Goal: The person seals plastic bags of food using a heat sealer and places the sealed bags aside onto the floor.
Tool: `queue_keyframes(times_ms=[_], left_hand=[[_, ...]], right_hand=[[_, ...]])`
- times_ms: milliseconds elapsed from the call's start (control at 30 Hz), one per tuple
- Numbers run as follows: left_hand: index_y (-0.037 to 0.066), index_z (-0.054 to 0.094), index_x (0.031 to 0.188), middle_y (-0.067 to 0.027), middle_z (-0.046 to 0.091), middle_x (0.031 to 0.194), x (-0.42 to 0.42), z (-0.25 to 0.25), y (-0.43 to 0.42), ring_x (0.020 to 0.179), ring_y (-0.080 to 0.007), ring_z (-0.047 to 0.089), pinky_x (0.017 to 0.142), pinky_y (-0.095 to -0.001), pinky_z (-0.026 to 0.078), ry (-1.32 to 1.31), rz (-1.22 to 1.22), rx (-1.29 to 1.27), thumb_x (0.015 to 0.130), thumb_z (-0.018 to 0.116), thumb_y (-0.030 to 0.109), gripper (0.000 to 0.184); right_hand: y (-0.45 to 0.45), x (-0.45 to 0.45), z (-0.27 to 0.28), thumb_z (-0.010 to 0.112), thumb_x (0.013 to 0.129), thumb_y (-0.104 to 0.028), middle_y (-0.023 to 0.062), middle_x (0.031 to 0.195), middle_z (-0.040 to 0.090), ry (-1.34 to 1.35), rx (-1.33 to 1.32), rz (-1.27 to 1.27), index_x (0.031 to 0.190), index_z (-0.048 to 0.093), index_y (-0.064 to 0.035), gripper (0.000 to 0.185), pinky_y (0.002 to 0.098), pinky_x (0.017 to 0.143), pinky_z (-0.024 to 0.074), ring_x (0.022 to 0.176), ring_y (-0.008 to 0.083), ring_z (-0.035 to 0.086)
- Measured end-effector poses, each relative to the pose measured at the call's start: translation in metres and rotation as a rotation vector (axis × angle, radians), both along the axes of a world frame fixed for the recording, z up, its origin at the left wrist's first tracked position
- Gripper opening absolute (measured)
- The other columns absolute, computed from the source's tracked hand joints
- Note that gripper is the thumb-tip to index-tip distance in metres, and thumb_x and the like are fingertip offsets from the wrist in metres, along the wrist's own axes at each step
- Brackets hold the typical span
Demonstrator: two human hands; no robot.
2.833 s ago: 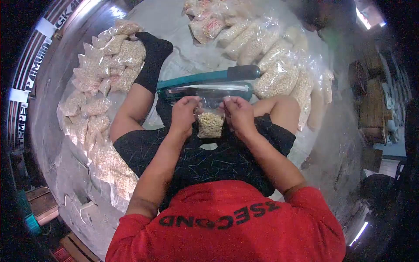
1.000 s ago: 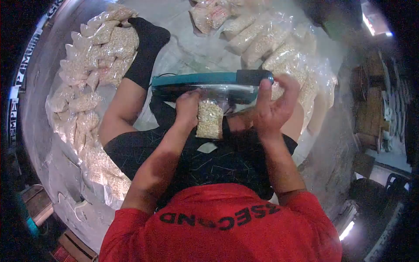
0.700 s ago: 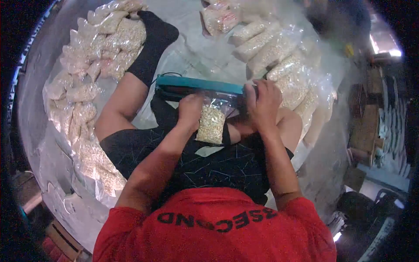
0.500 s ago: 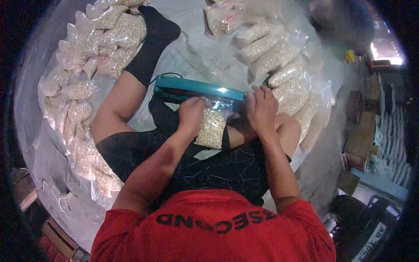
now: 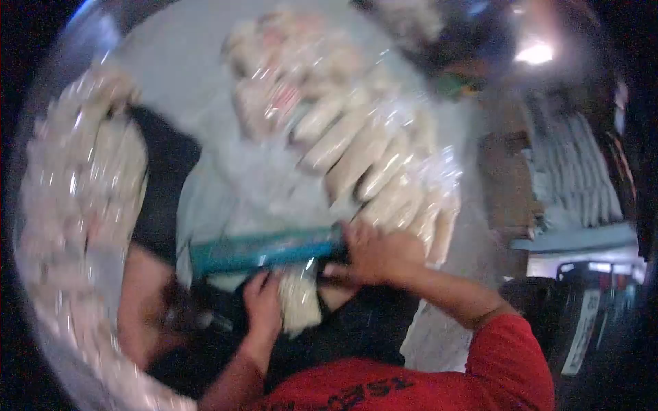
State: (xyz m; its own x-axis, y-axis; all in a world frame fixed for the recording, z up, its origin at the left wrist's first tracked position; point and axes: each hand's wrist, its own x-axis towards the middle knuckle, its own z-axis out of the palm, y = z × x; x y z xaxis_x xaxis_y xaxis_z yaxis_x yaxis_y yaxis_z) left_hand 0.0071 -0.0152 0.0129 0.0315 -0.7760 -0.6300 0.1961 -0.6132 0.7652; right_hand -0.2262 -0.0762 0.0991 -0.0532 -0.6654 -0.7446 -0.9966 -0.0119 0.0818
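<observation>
On my feed, the left hand (image 5: 264,301) has its fingers bunched at the left side of the filled clear bag (image 5: 299,307), though blur keeps me from telling whether they pinch it. The bag sits over the lap at the teal sealer (image 5: 264,251)'s near edge, and I see the right hand (image 5: 373,255) curled round the sealer's right end.

Hands (image 5: 264,305) (image 5: 377,255), two; teal sealer (image 5: 267,248), one; small bag (image 5: 300,301), one; floor bags (image 5: 82,192), many, too blurred to count.

Red shirt, dark lettering (image 5: 349,395).
</observation>
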Motion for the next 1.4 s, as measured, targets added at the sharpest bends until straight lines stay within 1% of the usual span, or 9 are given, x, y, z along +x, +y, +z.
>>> queue_keyframes(times_ms=[267,367,533,800,967,1033,1067,1167,1400], left_hand=[[-0.003,0.073,0.096,-0.0025,0.068,0.09,0.003,0.008,-0.004,0.084,-0.0126,0.058,0.081,-0.0308,0.048,0.024,-0.029,0.0,0.094,0.066,0.009,0.015],[-0.004,0.071,0.091,-0.0125,0.069,0.092,0.001,0.001,-0.003,0.085,-0.0211,0.06,0.082,-0.0364,0.049,0.111,0.069,0.034,0.09,0.065,0.01,0.016],[-0.003,0.071,0.096,-0.0092,0.068,0.094,0.009,0.009,-0.013,0.088,-0.019,0.06,0.084,-0.0351,0.048,-0.057,-0.158,-0.036,0.091,0.064,0.008,0.014],[-0.002,0.072,0.097,-0.0042,0.069,0.09,0.0,-0.017,0.005,0.084,-0.0139,0.059,0.082,-0.0316,0.049,0.079,0.006,-0.082,0.096,0.065,0.011,0.015],[-0.002,0.072,0.105,-0.0091,0.072,0.097,-0.004,-0.005,0.003,0.087,-0.019,0.064,0.082,-0.0351,0.051,0.208,0.057,0.006,0.097,0.068,0.018,0.022],[-0.003,0.073,0.104,-0.0096,0.073,0.094,-0.003,-0.048,0.006,0.084,-0.017,0.063,0.08,-0.0353,0.05,0.04,-0.059,-0.053,0.095,0.067,0.019,0.024],[-0.004,0.073,0.102,-0.0101,0.073,0.091,-0.005,-0.057,0.007,0.082,-0.0163,0.062,0.078,-0.035,0.049,-0.017,-0.053,-0.131,0.093,0.066,0.016,0.023],[-0.005,0.073,0.101,-0.0091,0.072,0.089,-0.006,-0.044,0.001,0.08,-0.0171,0.062,0.077,-0.0351,0.049,-0.006,0.008,-0.093,0.093,0.067,0.015,0.022],[-0.003,0.073,0.1,-0.007,0.072,0.091,-0.009,-0.047,-0.004,0.078,-0.0144,0.063,0.072,-0.0319,0.051,0.356,0.087,-0.017,0.095,0.068,0.016,0.02]], right_hand=[[-0.003,0.006,0.013,0.045,0.084,-0.087,0.0417,0.159,0.011,-0.018,0.001,0.093,0.162,0.004,-0.0027,0.122,0.0618,0.118,0.0226,0.144,0.0597,0.026],[-0.009,0.006,0.016,0.045,0.084,-0.087,0.0424,0.16,0.007,-0.031,0.067,0.067,0.162,0.003,-0.0041,0.121,0.0627,0.118,0.0221,0.144,0.0607,0.024],[-0.015,0.006,0.019,0.045,0.084,-0.087,0.0416,0.16,0.005,-0.036,0.108,0.058,0.162,0.001,-0.0065,0.121,0.0626,0.118,0.0215,0.144,0.0609,0.023],[-0.001,0.002,0.013,0.048,0.088,-0.081,0.0396,0.161,0.009,-0.055,0.004,0.063,0.163,0.009,-0.0099,0.11,0.0626,0.117,0.0249,0.143,0.0598,0.027],[0.023,-0.029,-0.058,0.062,0.092,-0.042,0.0449,0.148,0.034,-0.113,-0.313,0.09,0.15,0.038,-0.0006,0.075,0.063,0.106,0.0415,0.126,0.058,0.049],[0.025,-0.029,-0.037,0.063,0.092,-0.031,0.0416,0.133,0.049,-0.198,-0.51,0.287,0.133,0.049,0.004,0.056,0.0609,0.094,0.0493,0.107,0.0561,0.06],[0.015,0.001,0.018,0.067,0.091,-0.032,0.0371,0.13,0.054,-0.193,-0.274,0.098,0.126,0.052,0.0024,0.051,0.059,0.094,0.0493,0.108,0.0532,0.06],[0.018,-0.004,0.036,0.071,0.089,-0.039,0.0312,0.124,0.059,-0.201,-0.345,0.191,0.123,0.055,0.0017,0.055,0.057,0.094,0.0493,0.108,0.0473,0.061],[0.088,0.012,0.075,0.078,0.086,-0.031,0.031,0.146,0.045,-0.341,-1.184,0.153,0.145,0.041,0.0035,0.078,0.05,0.111,0.0402,0.131,0.0479,0.047]])
